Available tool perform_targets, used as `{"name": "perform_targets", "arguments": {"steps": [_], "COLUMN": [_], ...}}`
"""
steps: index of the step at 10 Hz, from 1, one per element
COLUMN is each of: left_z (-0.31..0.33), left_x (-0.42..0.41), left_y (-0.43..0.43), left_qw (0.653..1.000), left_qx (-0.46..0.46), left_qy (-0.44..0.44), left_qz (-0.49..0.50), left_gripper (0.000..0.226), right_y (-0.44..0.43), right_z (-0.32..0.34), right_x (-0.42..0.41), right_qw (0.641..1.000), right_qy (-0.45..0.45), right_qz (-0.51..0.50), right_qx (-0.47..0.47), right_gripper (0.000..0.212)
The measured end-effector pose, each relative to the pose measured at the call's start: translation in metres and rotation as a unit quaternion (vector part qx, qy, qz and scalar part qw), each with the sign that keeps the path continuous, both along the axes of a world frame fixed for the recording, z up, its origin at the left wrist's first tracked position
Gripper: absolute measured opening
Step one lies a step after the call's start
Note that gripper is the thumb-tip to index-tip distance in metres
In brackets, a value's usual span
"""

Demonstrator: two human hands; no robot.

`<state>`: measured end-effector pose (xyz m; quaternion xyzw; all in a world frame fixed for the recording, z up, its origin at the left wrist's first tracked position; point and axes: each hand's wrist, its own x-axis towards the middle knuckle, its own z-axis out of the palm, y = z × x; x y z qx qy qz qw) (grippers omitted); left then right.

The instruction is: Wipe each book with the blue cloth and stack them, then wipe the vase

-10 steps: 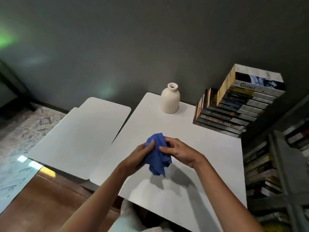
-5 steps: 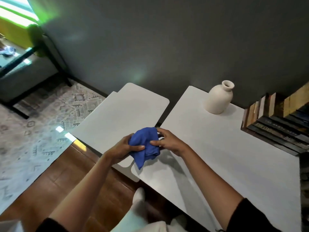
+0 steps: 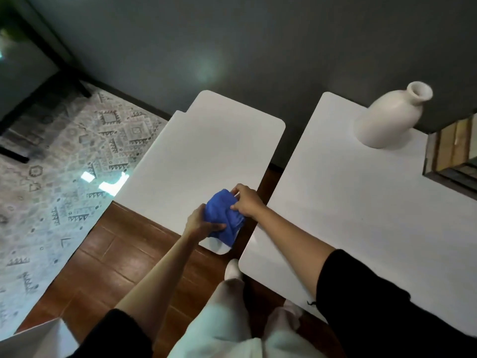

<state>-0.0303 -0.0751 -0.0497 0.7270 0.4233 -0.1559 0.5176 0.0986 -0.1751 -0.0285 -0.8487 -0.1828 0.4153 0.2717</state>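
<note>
step: readying the cloth, by my reading; no book or vase is being wiped at this moment
left grip (image 3: 204, 226): fingers curled round the lower side of the blue cloth (image 3: 222, 215), thumb pressed across its front; clamped on it
right grip (image 3: 247, 202): fingers pinch the upper right edge of the same cloth; clamped on it too
blue cloth: bunched into a wad between both hands, one tail hanging down; held over the near corner of the left table (image 3: 206, 151); whether it touches the top i cannot tell
books (image 3: 449, 151): only a corner of them shows at the far right edge, on the right table (image 3: 348, 202); how many are wiped or stacked cannot be told from here
vase (image 3: 387, 120): stands on the far part of the right table, just beside the books, well apart from the hands; untouched
next move: likely needs the cloth settled into one hand so the other is free to take a book; both arms must swing right, since the hands are over the wrong table
care: the vase sits close to the books, so a reach there wants room
</note>
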Motion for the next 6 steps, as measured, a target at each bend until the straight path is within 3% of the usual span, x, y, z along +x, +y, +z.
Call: {"name": "perform_targets", "arguments": {"steps": [1, 4, 6], "left_z": [-0.013, -0.019, -0.007], "left_x": [0.001, 0.006, -0.002], "left_y": [-0.002, 0.006, 0.005], "left_qw": [0.999, 0.993, 0.986], "left_qx": [0.034, 0.109, 0.151], "left_qy": [-0.004, -0.018, -0.059], "left_qz": [0.002, -0.048, -0.050], "left_gripper": [0.050, 0.069, 0.073], "right_y": [0.004, 0.007, 0.000], "right_z": [-0.012, -0.030, -0.012], "right_x": [0.002, 0.003, 0.007], "right_qw": [1.000, 0.999, 0.998], "right_qy": [-0.003, -0.022, -0.033], "right_qz": [-0.008, -0.010, -0.049], "right_qx": [-0.015, -0.035, 0.009], "right_gripper": [0.032, 0.031, 0.035]}}
